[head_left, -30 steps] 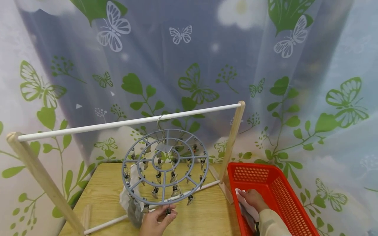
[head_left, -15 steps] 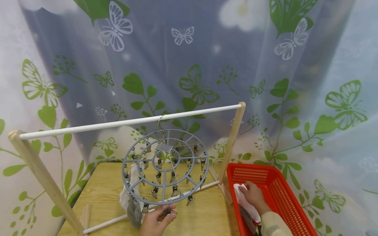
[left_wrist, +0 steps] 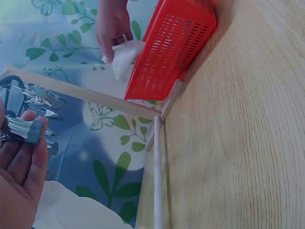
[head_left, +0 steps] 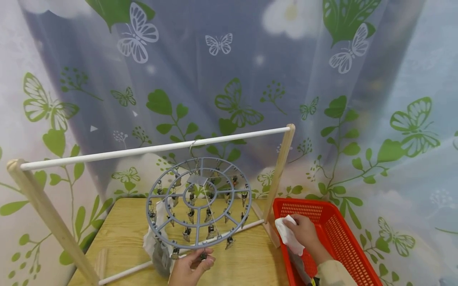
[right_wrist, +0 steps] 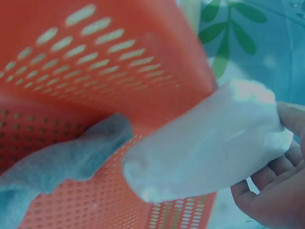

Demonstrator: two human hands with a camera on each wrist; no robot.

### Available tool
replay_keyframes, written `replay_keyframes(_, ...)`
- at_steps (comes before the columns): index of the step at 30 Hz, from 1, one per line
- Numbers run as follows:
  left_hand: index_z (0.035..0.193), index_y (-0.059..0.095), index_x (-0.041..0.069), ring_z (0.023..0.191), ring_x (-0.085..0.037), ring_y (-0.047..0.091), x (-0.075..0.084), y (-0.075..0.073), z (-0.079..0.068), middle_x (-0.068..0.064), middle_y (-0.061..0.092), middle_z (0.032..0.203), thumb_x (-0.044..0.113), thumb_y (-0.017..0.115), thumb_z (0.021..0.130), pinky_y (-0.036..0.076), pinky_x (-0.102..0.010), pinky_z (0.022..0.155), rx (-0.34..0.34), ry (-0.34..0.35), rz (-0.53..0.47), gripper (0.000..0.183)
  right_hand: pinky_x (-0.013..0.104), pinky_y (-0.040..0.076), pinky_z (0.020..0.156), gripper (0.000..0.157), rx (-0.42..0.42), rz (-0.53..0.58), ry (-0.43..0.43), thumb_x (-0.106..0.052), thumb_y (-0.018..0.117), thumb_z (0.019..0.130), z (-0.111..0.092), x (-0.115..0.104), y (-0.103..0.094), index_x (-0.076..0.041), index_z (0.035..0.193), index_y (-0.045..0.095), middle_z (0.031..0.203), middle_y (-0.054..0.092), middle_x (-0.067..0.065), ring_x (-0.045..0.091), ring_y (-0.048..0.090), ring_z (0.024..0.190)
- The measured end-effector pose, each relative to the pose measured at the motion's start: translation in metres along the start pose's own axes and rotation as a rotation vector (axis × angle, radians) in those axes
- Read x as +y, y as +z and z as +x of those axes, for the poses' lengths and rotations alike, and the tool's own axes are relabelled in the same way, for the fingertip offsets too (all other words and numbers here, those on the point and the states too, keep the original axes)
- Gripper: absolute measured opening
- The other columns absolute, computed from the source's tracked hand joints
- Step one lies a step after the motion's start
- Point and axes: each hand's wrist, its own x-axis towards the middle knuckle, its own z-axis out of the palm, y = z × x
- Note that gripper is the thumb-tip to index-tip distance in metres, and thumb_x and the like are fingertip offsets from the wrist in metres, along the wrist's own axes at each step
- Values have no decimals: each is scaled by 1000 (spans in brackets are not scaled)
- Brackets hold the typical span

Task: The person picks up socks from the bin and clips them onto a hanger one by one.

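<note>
A round grey clip hanger [head_left: 198,246] hangs by its hook from a white rail, metal clips dangling around its rings. At its near edge my left hand [head_left: 187,268] pinches one of the clips [left_wrist: 21,130] between thumb and fingers. A white sock [right_wrist: 205,148] is in my right hand [head_left: 305,234], gripped near one end over the red basket's left side. Below it a grey sock [right_wrist: 71,155] lies in the red basket [head_left: 343,238]. White and grey cloth pieces [head_left: 162,256] hang at the hanger's left side, partly hidden by the ring.
The hanger's stand has wooden posts [head_left: 280,171], a white top rail [head_left: 118,154] and a white lower bar [head_left: 125,272]. It stands on a wood-grain table [head_left: 250,262], with the basket to its right. A printed butterfly curtain [head_left: 200,79] closes off the back.
My right hand has lifted the white sock up and leftward from the basket's inside to its left rim. My left hand keeps its hold on the clip.
</note>
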Motion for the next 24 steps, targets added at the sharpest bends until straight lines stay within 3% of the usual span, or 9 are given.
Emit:
replay_keyframes(5,112,68,-4,81,-8,71,-3,2,0,-11,73,94,29,62,97,58,-25,69,16,44,14,37,25,40,54,18,-7,69,41,-16,72,90,-5,-15,-4,1,88,67,71,59,2,13,48,60)
replay_keyframes(9,112,68,-3,80,-8,70,-3,3,0,-10,74,93,30,62,97,58,-26,68,28,37,10,37,22,36,50,22,-15,117,59,-17,71,91,-10,-25,-7,-1,79,60,65,49,0,12,43,57)
replay_keyframes(14,118,65,-4,82,-7,70,0,3,-1,-11,73,96,27,61,98,57,-23,73,44,-13,-37,37,22,36,51,21,-34,175,52,-18,70,92,-16,-39,-10,-2,81,62,66,50,-1,11,43,59)
replay_keyframes(21,116,67,-3,84,-7,69,2,7,-1,-9,73,96,23,62,97,57,-22,74,92,23,-18,32,21,37,52,18,-73,243,53,-20,70,91,-25,-58,-12,-2,88,68,68,53,0,11,45,61)
replay_keyframes(24,115,68,-1,83,-6,69,1,9,-1,-9,73,96,24,64,96,56,-22,73,121,0,1,32,21,42,53,16,-91,278,60,-19,71,91,-28,-66,-12,-2,92,70,72,60,1,12,49,63)
